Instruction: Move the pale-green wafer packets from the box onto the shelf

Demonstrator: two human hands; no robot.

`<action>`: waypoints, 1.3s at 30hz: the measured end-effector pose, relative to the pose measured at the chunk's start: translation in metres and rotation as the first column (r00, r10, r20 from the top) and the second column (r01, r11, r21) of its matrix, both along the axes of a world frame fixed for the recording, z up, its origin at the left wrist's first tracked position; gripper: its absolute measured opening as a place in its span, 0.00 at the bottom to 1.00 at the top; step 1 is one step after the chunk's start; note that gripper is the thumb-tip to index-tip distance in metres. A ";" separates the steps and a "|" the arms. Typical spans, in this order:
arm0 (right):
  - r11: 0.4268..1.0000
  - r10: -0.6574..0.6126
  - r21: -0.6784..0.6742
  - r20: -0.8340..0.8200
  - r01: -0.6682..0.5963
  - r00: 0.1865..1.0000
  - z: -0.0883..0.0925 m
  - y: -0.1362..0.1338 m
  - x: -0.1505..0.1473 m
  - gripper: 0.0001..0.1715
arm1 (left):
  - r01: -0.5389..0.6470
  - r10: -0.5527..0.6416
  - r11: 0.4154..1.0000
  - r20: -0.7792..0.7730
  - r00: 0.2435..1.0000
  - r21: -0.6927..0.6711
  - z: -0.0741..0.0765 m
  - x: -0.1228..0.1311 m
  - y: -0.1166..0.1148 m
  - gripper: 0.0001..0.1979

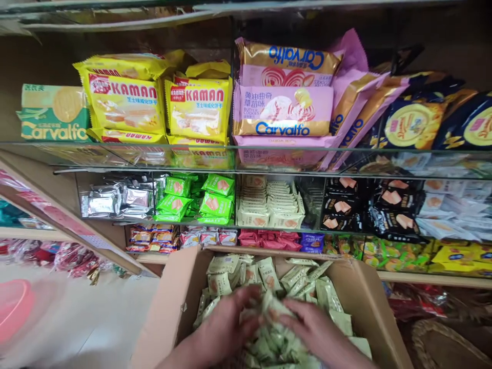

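Note:
A cardboard box [165, 312] full of small pale green snack packets [269, 274] stands in front of me. Both my hands reach into it, slightly blurred. My left hand [232, 325] has its fingers curled at the left side of a bunch of these packets. From the other side, my right hand [309, 325] closes on the same bunch, its fingertips against the wrappers. Just behind the box, on the middle glass shelf, similar pale packets [269, 202] stand in tight rows, with a dark gap at their right.
Green packets [175, 200] and black packets [395, 210] flank those rows. Above, a glass shelf edge [192, 146] juts out under yellow wafer bags [125, 102] and pink cookie bags [282, 110]. A pink basin [15, 310] is at left, a woven basket [442, 343] at lower right.

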State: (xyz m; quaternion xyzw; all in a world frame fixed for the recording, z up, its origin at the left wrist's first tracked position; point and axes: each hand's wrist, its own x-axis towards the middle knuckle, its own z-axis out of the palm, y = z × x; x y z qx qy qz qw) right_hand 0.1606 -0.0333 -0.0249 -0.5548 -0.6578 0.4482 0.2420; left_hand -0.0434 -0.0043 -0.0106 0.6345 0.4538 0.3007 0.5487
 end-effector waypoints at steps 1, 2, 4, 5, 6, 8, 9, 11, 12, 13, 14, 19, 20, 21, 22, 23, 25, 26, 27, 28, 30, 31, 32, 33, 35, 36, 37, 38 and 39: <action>1.000 -0.014 -0.005 -0.078 0.014 0.997 0.012 0.005 0.003 0.15 | 0.028 -0.026 0.999 0.063 0.998 -0.026 0.010 0.007 0.006 0.26; 1.000 -0.014 -0.008 -0.144 0.013 0.989 0.022 0.009 0.005 0.15 | 0.054 -0.046 0.997 0.124 0.991 -0.062 0.019 0.015 0.012 0.28; 1.000 -0.019 -0.011 -0.255 0.016 0.967 0.035 0.015 0.007 0.15 | 0.098 -0.070 0.988 0.213 0.975 -0.120 0.031 0.030 0.023 0.19; 0.999 -0.044 -0.015 -0.306 0.042 0.951 0.038 0.016 0.007 0.15 | 0.116 -0.080 0.982 0.230 0.970 -0.149 0.034 0.037 0.026 0.15; 0.996 -0.086 -0.015 -0.352 0.086 0.932 0.039 0.017 0.007 0.15 | 0.080 -0.035 0.981 0.247 0.968 -0.177 0.036 0.042 0.029 0.14; 0.980 -0.190 -0.024 -0.422 0.199 0.886 0.037 0.014 0.004 0.16 | 0.007 0.067 0.968 0.286 0.956 -0.249 0.036 0.049 0.031 0.15; 0.968 -0.236 -0.032 -0.448 0.248 0.862 0.035 0.012 0.002 0.16 | -0.031 0.124 0.957 0.310 0.942 -0.288 0.034 0.051 0.030 0.15; 0.944 -0.311 -0.062 -0.497 0.325 0.810 0.028 0.009 -0.002 0.16 | -0.085 0.220 0.931 0.359 0.907 -0.355 0.032 0.054 0.028 0.14; 0.930 -0.348 -0.092 -0.527 0.355 0.776 0.024 0.008 -0.004 0.16 | -0.107 0.259 0.919 0.378 0.889 -0.379 0.030 0.055 0.026 0.14; 0.915 -0.387 -0.129 -0.557 0.383 0.735 0.021 0.007 -0.006 0.17 | -0.130 0.294 0.910 0.390 0.873 -0.394 0.029 0.056 0.025 0.14; 0.897 -0.423 -0.163 -0.582 0.410 0.694 0.018 0.007 -0.007 0.17 | -0.155 0.327 0.900 0.397 0.857 -0.408 0.029 0.056 0.025 0.14; 0.911 -0.398 -0.113 -0.493 0.396 0.774 0.019 0.013 0.000 0.15 | -0.074 0.213 0.936 0.387 0.897 -0.344 0.030 0.050 0.027 0.15; 0.926 -0.360 -0.068 -0.450 0.370 0.817 0.021 0.015 0.002 0.14 | -0.043 0.154 0.956 0.370 0.916 -0.291 0.029 0.048 0.028 0.14; 0.935 -0.335 -0.035 -0.418 0.353 0.844 0.023 0.017 0.003 0.14 | -0.027 0.114 0.970 0.353 0.929 -0.242 0.029 0.046 0.028 0.13; 0.934 -0.334 -0.020 -0.405 0.357 0.851 0.024 0.018 0.003 0.14 | -0.032 0.105 0.977 0.343 0.934 -0.212 0.028 0.045 0.027 0.12; 0.923 -0.358 -0.024 -0.414 0.383 0.837 0.025 0.020 0.002 0.15 | -0.060 0.129 0.977 0.344 0.930 -0.205 0.026 0.045 0.026 0.11; 0.876 -0.449 -0.082 -0.499 0.476 0.741 0.025 0.022 -0.004 0.17 | -0.138 0.225 0.960 0.377 0.899 -0.242 0.023 0.047 0.022 0.11; 0.857 -0.478 -0.126 -0.558 0.500 0.679 0.024 0.022 -0.008 0.18 | -0.181 0.282 0.946 0.403 0.871 -0.270 0.021 0.049 0.020 0.11; 0.850 -0.486 -0.167 -0.613 0.499 0.623 0.023 0.022 -0.012 0.19 | -0.222 0.341 0.927 0.435 0.833 -0.302 0.019 0.050 0.018 0.12; 0.860 -0.473 -0.197 -0.656 0.471 0.589 0.022 0.021 -0.016 0.20 | -0.254 0.394 0.908 0.471 0.790 -0.334 0.018 0.052 0.017 0.12; 0.900 -0.414 -0.200 -0.673 0.388 0.613 0.020 0.019 -0.022 0.19 | -0.270 0.449 0.884 0.529 0.720 -0.383 0.017 0.054 0.014 0.11; 0.918 -0.381 -0.180 -0.645 0.352 0.662 0.019 0.018 -0.024 0.18 | -0.252 0.438 0.888 0.543 0.716 -0.384 0.018 0.053 0.014 0.11; 0.933 -0.350 -0.150 -0.599 0.328 0.720 0.018 0.016 -0.024 0.15 | -0.230 0.405 0.903 0.543 0.736 -0.362 0.019 0.051 0.014 0.12; 0.948 -0.310 -0.112 -0.539 0.298 0.783 0.018 0.014 -0.025 0.13 | -0.208 0.357 0.924 0.530 0.769 -0.321 0.020 0.049 0.014 0.14; 0.976 -0.211 -0.029 -0.382 0.216 0.900 0.019 0.010 -0.026 0.11 | -0.164 0.242 0.966 0.468 0.850 -0.201 0.022 0.044 0.015 0.17; 0.985 -0.166 0.003 -0.301 0.175 0.939 0.020 0.007 -0.027 0.10 | -0.155 0.202 0.978 0.429 0.880 -0.142 0.023 0.041 0.016 0.15; 0.991 -0.126 0.018 -0.239 0.134 0.963 0.023 0.005 -0.029 0.09 | -0.165 0.193 0.981 0.397 0.897 -0.102 0.023 0.038 0.016 0.11; 0.995 -0.096 0.018 -0.201 0.102 0.975 0.026 0.003 -0.030 0.08 | -0.188 0.209 0.978 0.380 0.901 -0.094 0.022 0.036 0.016 0.08; 0.997 -0.078 0.011 -0.185 0.081 0.980 0.031 0.002 -0.032 0.08 | -0.215 0.247 0.969 0.383 0.890 -0.125 0.022 0.034 0.016 0.07</action>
